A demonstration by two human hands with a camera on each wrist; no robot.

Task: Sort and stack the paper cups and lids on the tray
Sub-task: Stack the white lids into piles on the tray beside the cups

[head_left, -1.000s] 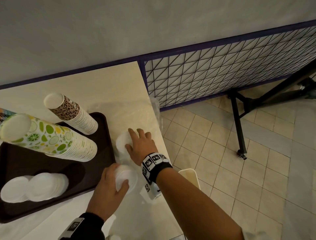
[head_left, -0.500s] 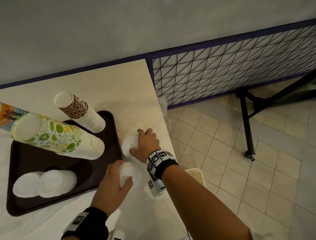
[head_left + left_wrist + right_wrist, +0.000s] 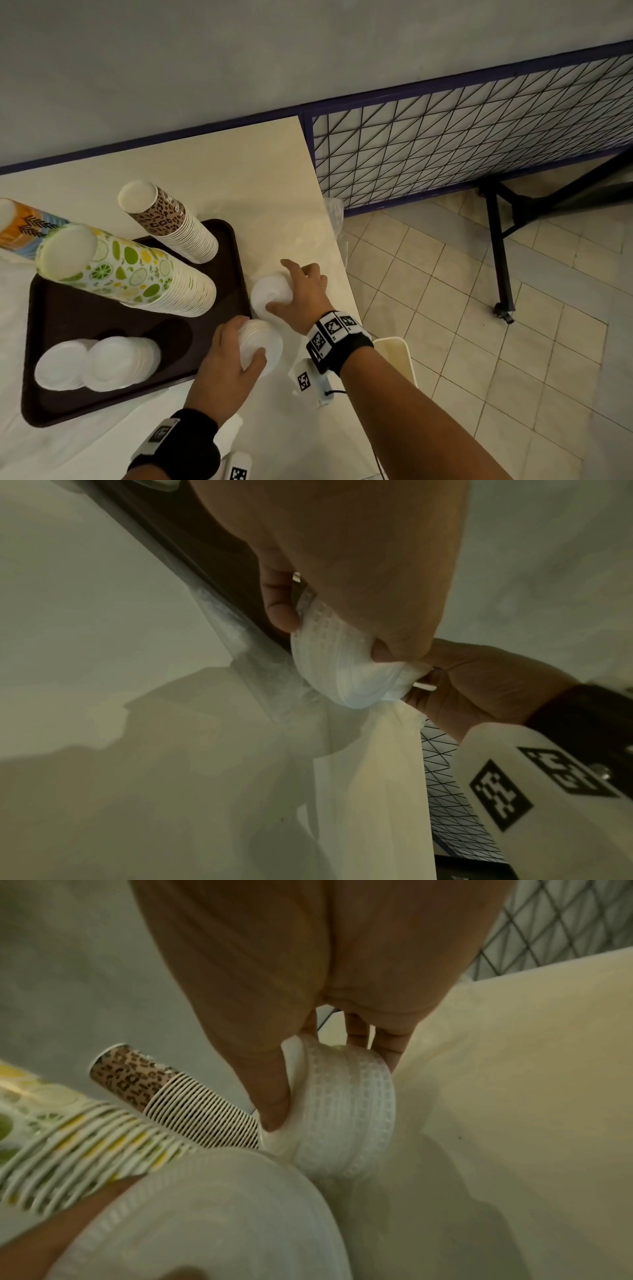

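Note:
A dark brown tray [image 3: 51,407] carries a leopard-print cup stack [image 3: 168,222], a lime-print cup stack [image 3: 130,274] and two stacks of white lids [image 3: 92,363]. An orange-print cup stack [image 3: 24,226] leans at the far left. On the table just right of the tray, my left hand [image 3: 246,342] grips a stack of white lids [image 3: 267,346]. My right hand [image 3: 279,286] holds a second lid stack [image 3: 267,294] between thumb and fingers, tilted on its edge in the right wrist view, where the lids [image 3: 346,1110] show ribbed rims. The left wrist view shows my left hand's lids [image 3: 335,664].
The cream table [image 3: 222,171] ends close to the right of my hands, with tiled floor below. Clear plastic wrap [image 3: 308,233] lies on the table by that edge. A white bin [image 3: 394,356] stands under the edge. A wire grid panel [image 3: 462,137] and a black stand [image 3: 500,257] are beyond.
My right hand lay flat over its lid stack; its thumb and fingers have now curled round it and tipped it. My left hand keeps holding its stack.

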